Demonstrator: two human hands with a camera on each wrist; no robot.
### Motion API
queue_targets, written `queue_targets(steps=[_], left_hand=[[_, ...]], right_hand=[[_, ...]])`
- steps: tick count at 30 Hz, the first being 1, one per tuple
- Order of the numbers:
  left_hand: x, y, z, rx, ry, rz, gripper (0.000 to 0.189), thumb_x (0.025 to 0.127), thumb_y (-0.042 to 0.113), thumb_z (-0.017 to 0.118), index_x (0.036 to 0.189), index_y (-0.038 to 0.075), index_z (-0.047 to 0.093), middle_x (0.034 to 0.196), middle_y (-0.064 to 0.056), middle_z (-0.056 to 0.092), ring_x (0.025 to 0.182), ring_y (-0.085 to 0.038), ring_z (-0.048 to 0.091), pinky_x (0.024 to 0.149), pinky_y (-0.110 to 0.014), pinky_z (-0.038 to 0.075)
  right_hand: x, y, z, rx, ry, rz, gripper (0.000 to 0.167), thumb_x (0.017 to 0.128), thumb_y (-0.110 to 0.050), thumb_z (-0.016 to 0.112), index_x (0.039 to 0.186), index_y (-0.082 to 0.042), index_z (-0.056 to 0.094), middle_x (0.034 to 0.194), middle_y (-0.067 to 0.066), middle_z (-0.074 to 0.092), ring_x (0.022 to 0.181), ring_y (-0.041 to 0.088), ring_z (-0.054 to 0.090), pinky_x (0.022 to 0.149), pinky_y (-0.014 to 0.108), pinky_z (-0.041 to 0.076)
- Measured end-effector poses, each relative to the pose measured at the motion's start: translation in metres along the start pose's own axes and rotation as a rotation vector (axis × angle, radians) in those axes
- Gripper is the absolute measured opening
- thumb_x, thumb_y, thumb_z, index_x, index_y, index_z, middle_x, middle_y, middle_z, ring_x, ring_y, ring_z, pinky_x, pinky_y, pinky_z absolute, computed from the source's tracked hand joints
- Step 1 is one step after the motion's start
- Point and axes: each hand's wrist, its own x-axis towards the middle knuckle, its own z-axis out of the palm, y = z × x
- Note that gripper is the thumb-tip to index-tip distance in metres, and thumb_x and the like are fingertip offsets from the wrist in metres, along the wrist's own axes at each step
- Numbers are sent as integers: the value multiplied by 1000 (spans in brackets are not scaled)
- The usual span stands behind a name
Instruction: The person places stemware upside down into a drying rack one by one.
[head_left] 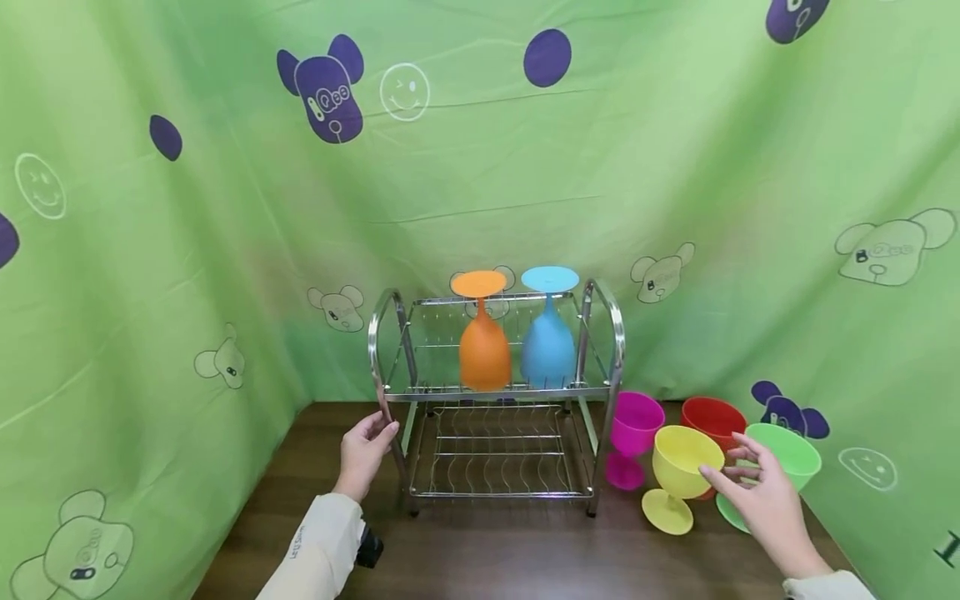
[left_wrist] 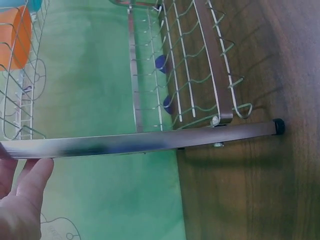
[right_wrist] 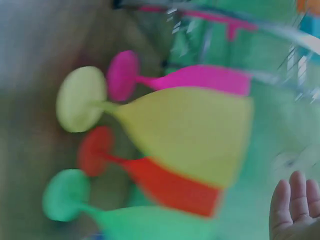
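A two-tier metal dish rack [head_left: 487, 495] stands on the table, its left side post pinched by my left hand [head_left: 366, 452]. In the left wrist view, fingers [left_wrist: 37, 181] meet that post's edge. An orange goblet [head_left: 484, 354] and a blue goblet [head_left: 548, 346] sit upside down on the top tier, feet upward. My right hand [head_left: 768, 500] is at the right with fingers spread, thumb close to the rim of an upright yellow goblet [head_left: 671, 479]. Around it stand a magenta goblet [head_left: 626, 437], a red goblet [head_left: 708, 417] and a green goblet [head_left: 795, 457], partly behind the hand.
The lower tier [head_left: 498, 446] of the rack is bare wire. Dark wood table [head_left: 502, 550] runs in front of the rack. A green printed curtain [head_left: 480, 183] hangs behind and at both sides. The magenta goblet stands close beside the rack's right leg.
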Motion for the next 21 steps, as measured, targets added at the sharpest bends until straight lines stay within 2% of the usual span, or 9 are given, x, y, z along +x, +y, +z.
queue_targets(steps=[5, 8, 10, 12, 13, 15, 21], left_hand=[[-3, -4, -6, -54, 61, -23, 33, 89, -3, 62, 115, -21, 54, 107, -32, 63, 70, 3, 58, 63, -17, 52], [-2, -3, -6, -81, 46, -13, 35, 89, -1, 61, 117, -22, 52, 109, -33, 62, 72, 4, 58, 64, -17, 53], [-1, -1, -7, -86, 33, -2, 37, 90, 0, 62, 117, -22, 52, 108, -32, 63, 72, 3, 58, 65, -18, 53], [-2, 0, -9, -80, 34, 3, 36, 90, 1, 62, 117, -21, 53, 106, -30, 64, 72, 3, 58, 65, -18, 53], [-2, 1, -10, -77, 39, -4, 35, 90, 1, 62, 117, -21, 53, 106, -29, 64, 72, 3, 58, 65, -17, 53], [-4, 1, -11, -66, 43, -21, 35, 90, 0, 61, 117, -20, 54, 106, -29, 65, 71, 3, 58, 64, -17, 53], [-5, 1, -4, -93, -33, -45, 38, 91, 2, 61, 122, -20, 51, 109, -29, 63, 74, 3, 58, 69, -20, 54]], right_hand=[[-8, 32, 6, 43, -50, 167, 78, 88, -19, 70, 142, 12, 24, 120, 30, 45, 76, -23, 39, 62, 7, 40], [-8, 43, 12, 64, -93, 232, 84, 88, -21, 69, 145, 12, 16, 127, 34, 41, 76, -22, 39, 63, 7, 39], [-7, 47, 18, 75, -123, 258, 90, 89, -22, 69, 146, 11, 9, 131, 36, 36, 85, -9, 50, 65, 7, 39], [-5, 51, 25, 76, -148, 274, 94, 88, -23, 70, 147, 11, 4, 133, 37, 33, 97, 14, 58, 68, 10, 40], [-5, 53, 28, 72, -162, 285, 96, 88, -24, 70, 147, 11, 3, 133, 37, 32, 102, 27, 58, 70, 12, 41], [-6, 57, 32, 64, -192, 311, 98, 88, -25, 69, 147, 11, 0, 134, 38, 31, 113, 49, 47, 74, 19, 45], [-11, 68, 25, 12, -195, 353, 98, 89, -27, 68, 145, 14, -1, 134, 40, 32, 117, 54, 43, 83, 35, 49]])
